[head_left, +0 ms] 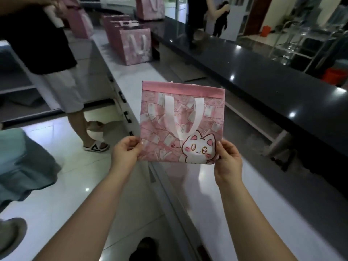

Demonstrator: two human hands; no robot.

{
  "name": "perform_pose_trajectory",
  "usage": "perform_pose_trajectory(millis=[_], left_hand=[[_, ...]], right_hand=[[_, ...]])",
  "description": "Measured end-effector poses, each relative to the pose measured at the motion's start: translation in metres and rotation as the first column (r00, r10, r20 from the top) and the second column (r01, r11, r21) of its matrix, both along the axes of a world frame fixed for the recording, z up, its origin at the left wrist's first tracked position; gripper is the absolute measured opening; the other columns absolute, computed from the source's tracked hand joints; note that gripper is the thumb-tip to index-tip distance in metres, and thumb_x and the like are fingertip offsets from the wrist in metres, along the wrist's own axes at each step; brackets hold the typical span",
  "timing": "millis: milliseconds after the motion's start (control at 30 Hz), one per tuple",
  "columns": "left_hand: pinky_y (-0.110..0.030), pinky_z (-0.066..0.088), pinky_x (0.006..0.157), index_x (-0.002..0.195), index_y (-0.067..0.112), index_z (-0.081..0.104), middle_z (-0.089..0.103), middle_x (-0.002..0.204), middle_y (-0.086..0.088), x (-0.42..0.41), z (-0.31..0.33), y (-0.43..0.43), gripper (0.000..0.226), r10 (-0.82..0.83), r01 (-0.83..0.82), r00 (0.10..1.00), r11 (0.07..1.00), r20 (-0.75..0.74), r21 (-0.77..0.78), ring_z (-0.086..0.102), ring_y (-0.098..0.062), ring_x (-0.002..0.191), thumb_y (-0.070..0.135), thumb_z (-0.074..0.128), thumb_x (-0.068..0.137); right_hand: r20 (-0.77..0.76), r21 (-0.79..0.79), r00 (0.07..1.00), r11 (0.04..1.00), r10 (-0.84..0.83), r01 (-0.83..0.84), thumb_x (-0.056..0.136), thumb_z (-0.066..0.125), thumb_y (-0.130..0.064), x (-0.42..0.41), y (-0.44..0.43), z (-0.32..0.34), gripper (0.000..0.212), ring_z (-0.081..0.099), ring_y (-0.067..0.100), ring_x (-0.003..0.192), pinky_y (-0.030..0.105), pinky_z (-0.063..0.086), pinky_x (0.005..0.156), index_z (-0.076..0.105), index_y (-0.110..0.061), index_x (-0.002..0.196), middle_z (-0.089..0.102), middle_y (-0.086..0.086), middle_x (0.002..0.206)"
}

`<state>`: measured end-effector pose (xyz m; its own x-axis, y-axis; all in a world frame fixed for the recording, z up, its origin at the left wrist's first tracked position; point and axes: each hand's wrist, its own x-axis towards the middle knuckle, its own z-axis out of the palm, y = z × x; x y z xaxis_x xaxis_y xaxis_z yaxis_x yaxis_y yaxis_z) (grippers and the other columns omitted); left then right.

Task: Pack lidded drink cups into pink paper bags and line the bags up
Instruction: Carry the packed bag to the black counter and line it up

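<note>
A flat pink bag [180,117] with a white cat print and white handles hangs in the air above the white counter [250,194]. My left hand [126,151] pinches its lower left corner. My right hand [228,159] pinches its lower right corner. Farther along the counter stands a row of pink bags [131,44], upright and lined up one behind another. No drink cup is in view.
A black raised counter [263,72] runs along the right side. A person in a black top and light shorts [62,85] stands on the left by grey shelves. Another pink bag [150,6] sits at the far end. A person's legs [20,166] are at the left.
</note>
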<state>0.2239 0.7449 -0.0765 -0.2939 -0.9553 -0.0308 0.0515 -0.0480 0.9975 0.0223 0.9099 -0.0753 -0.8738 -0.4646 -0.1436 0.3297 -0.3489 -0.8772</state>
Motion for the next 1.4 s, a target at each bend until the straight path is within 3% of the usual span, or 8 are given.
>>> perform_pose_trajectory(millis=[267, 567, 700, 767, 900, 1100, 1267, 1400], left_hand=[[-0.017, 0.052, 0.054, 0.092, 0.012, 0.066, 0.068, 0.083, -0.002, 0.076, -0.005, -0.082, 0.005, 0.216, -0.212, 0.974, 0.975, -0.067, 0.067, 0.065, -0.008, 0.066, 0.010, 0.069, 0.089], [-0.016, 0.054, 0.057, 0.087, 0.018, 0.069, 0.071, 0.085, 0.003, 0.150, 0.011, -0.258, 0.006, 0.307, -0.305, 0.948, 0.952, -0.082, 0.033, 0.070, -0.009, 0.072, 0.014, 0.072, 0.087], [-0.033, 0.056, 0.075, 0.086, 0.019, 0.068, 0.070, 0.092, -0.004, 0.165, 0.012, -0.344, 0.008, 0.289, -0.289, 0.956, 0.957, -0.046, 0.006, 0.068, -0.020, 0.084, 0.012, 0.071, 0.088], [-0.031, 0.057, 0.072, 0.082, 0.020, 0.068, 0.072, 0.084, 0.001, 0.166, 0.012, -0.384, 0.011, 0.281, -0.280, 0.958, 0.960, -0.053, 0.023, 0.069, -0.018, 0.081, 0.011, 0.070, 0.088], [-0.028, 0.055, 0.061, 0.081, 0.022, 0.067, 0.071, 0.079, 0.006, 0.153, 0.013, -0.455, 0.012, 0.267, -0.265, 0.963, 0.963, -0.040, 0.056, 0.069, -0.017, 0.075, 0.013, 0.071, 0.088], [-0.040, 0.057, 0.082, 0.082, 0.015, 0.066, 0.065, 0.083, -0.002, 0.107, 0.022, -0.557, 0.012, 0.248, -0.243, 0.963, 0.968, -0.102, 0.056, 0.064, -0.022, 0.083, 0.006, 0.069, 0.088], [-0.022, 0.051, 0.061, 0.079, 0.020, 0.064, 0.062, 0.075, 0.004, 0.045, 0.058, -0.669, 0.016, 0.250, -0.257, 0.960, 0.966, -0.129, -0.041, 0.059, -0.003, 0.061, 0.008, 0.068, 0.089], [-0.035, 0.055, 0.079, 0.080, 0.021, 0.065, 0.066, 0.082, 0.002, -0.015, 0.105, -0.760, 0.015, 0.265, -0.280, 0.953, 0.956, -0.147, -0.093, 0.064, -0.019, 0.081, 0.010, 0.069, 0.088]], right_hand=[[-0.056, -0.007, 0.975, 0.976, 0.217, -0.218, 0.091, 0.061, -0.002, 0.057, -0.117, 0.010, 0.020, 0.068, 0.014, 0.066, 0.029, 0.052, 0.046, 0.064, -0.017, 0.078, 0.071, -0.001, 0.075], [-0.128, 0.067, 0.930, 0.939, 0.345, -0.339, 0.088, 0.063, 0.002, 0.116, -0.303, 0.036, 0.009, 0.066, 0.025, 0.080, 0.031, 0.055, 0.066, 0.066, -0.006, 0.088, 0.069, 0.015, 0.091], [-0.123, 0.090, 0.941, 0.948, 0.315, -0.305, 0.086, 0.066, 0.002, 0.133, -0.383, 0.038, 0.007, 0.065, 0.024, 0.078, 0.031, 0.055, 0.067, 0.067, -0.003, 0.091, 0.069, 0.018, 0.094], [-0.123, 0.113, 0.947, 0.952, 0.297, -0.284, 0.086, 0.067, 0.001, 0.136, -0.419, 0.039, 0.007, 0.066, 0.025, 0.079, 0.035, 0.056, 0.072, 0.067, -0.003, 0.092, 0.070, 0.018, 0.093], [-0.187, 0.156, 0.949, 0.962, 0.253, -0.226, 0.085, 0.069, -0.001, 0.125, -0.483, 0.046, 0.008, 0.066, 0.025, 0.081, 0.035, 0.055, 0.073, 0.069, -0.002, 0.093, 0.071, 0.017, 0.093], [-0.240, 0.137, 0.946, 0.972, 0.219, -0.190, 0.083, 0.070, 0.001, 0.085, -0.576, 0.052, 0.011, 0.070, 0.022, 0.083, 0.032, 0.057, 0.077, 0.072, -0.004, 0.092, 0.074, 0.012, 0.090], [-0.272, 0.060, 0.949, 0.987, 0.161, -0.150, 0.083, 0.072, -0.002, 0.029, -0.684, 0.076, 0.014, 0.071, 0.023, 0.087, 0.031, 0.058, 0.079, 0.073, -0.007, 0.096, 0.075, 0.011, 0.094], [-0.323, -0.012, 0.937, 0.990, 0.131, -0.142, 0.085, 0.070, 0.001, -0.027, -0.775, 0.117, 0.018, 0.071, 0.014, 0.086, 0.024, 0.058, 0.076, 0.074, -0.016, 0.091, 0.076, 0.000, 0.087]])
